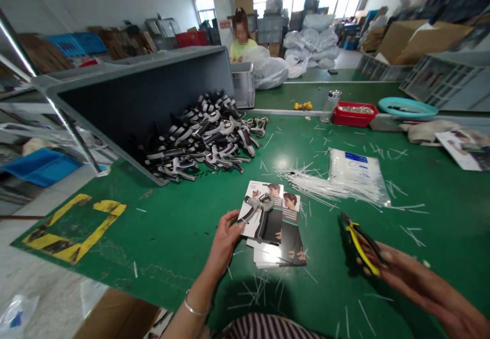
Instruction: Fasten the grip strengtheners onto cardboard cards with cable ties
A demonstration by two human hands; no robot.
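Note:
My left hand (228,233) grips the left edge of a printed card (272,233), with a grey and black hand grip (262,210) lying on it. Beneath that card, and partly covered by it, more printed cards (294,242) are stacked on the green table. On the right, my right hand (377,260) is closed around yellow and black cutting pliers (360,247), whose tips point up and left. White cable ties (317,183) spill out of a clear plastic bag (356,168) beyond the pliers.
A tipped grey crate (141,68) at the left spills a pile of hand grips (210,135). At the back stand a glass jar (330,106), a red tray (354,117) and a blue plate (408,106). A person (242,43) is across the table. Loose tie scraps lie about.

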